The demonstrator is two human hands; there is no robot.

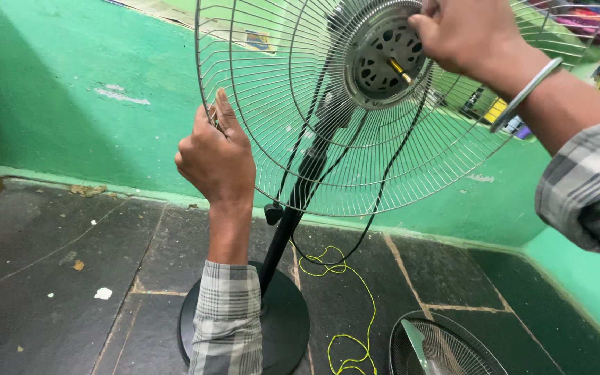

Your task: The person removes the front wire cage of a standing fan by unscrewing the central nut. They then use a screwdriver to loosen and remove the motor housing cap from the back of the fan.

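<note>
A pedestal fan stands on a round black base [282, 326] with a black pole [282, 236]. Its rear wire guard [300, 146] is mounted around the grey motor hub [383, 62], where a bare shaft sticks out. My left hand [217, 156] grips the guard's left rim. My right hand [467, 31], with a metal bangle on the wrist, holds the guard's centre ring at the hub's upper right. Both sleeves are grey plaid.
A second wire guard with a fan blade [442, 347] lies on the dark stone floor at lower right. A yellow-green string [348, 305] and a black cable [383, 187] trail beside the base. A green wall [71, 90] runs behind. Cluttered items [581, 21] sit at top right.
</note>
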